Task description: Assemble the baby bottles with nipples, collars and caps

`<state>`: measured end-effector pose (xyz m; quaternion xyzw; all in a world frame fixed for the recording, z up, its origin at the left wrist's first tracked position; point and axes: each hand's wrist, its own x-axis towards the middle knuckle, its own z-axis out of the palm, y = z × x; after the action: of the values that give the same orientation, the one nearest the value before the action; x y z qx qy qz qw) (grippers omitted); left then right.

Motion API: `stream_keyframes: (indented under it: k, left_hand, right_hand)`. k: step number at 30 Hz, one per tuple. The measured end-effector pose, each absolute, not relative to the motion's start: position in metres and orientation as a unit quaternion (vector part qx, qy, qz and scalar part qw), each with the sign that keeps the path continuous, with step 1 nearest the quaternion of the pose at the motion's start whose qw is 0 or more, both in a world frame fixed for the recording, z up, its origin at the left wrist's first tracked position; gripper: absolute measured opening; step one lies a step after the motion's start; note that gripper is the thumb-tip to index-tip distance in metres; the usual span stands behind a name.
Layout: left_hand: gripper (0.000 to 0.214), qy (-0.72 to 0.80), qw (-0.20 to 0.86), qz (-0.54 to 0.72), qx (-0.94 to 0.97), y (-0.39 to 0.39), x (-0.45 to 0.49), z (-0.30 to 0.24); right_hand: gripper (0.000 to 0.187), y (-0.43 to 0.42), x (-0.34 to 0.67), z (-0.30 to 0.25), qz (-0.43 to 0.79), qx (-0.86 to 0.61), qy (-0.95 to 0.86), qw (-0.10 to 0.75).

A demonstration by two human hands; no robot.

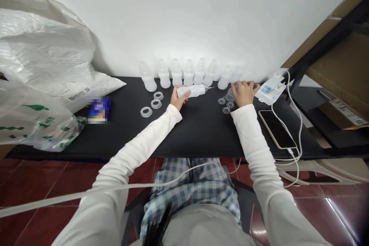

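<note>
My left hand [179, 98] is wrapped round a white plastic bottle [192, 91], tipped on its side with a thin pointed tip to the right. Over at the right, my right hand [244, 93] reaches down among small clear plastic discs [226, 110], fingers bent. Whether it grips one is hidden. Several white bottles with clear domed caps [176, 73] stand upright along the wall. Left of my left hand lie three pale rings [156, 103] on the black table [198, 130].
Large white plastic bags [43, 54] and a blurred blue packet [99, 110] occupy the left side. On the right are a white-and-blue box [270, 89], a phone [277, 129] and its white cable [300, 123]. A metal shelf with cardboard boxes [343, 65] stands beyond. Another cable crosses my lap.
</note>
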<state>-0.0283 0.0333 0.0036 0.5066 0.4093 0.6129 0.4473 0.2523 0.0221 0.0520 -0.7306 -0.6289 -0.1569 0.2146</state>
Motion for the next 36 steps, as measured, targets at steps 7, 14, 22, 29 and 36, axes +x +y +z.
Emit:
stream_keyframes:
  k: [7, 14, 22, 29, 36]
  left_hand:
    - [0.068, 0.413, 0.493, 0.601, 0.474, 0.034, -0.028, 0.006]
    - [0.063, 0.392, 0.541, 0.586, 0.459, 0.029, -0.025, 0.007]
    - [0.064, 0.393, 0.560, 0.567, 0.458, 0.028, -0.025, 0.012]
    - [0.068, 0.415, 0.655, 0.417, 0.474, 0.023, -0.028, 0.018]
    - [0.060, 0.442, 0.578, 0.462, 0.506, 0.025, -0.028, 0.010]
  right_hand:
    - [0.045, 0.022, 0.237, 0.061, -0.095, -0.600, -0.598, 0.523]
    - [0.041, 0.017, 0.190, 0.042, 0.066, -0.477, -0.641, 0.598]
    - [0.039, 0.013, 0.174, 0.025, 0.059, -0.473, -0.678, 0.559]
    - [0.035, 0.014, 0.177, 0.014, -0.026, -0.481, -0.717, 0.503]
    - [0.034, 0.010, 0.167, 0.011, -0.056, -0.538, -0.704, 0.460]
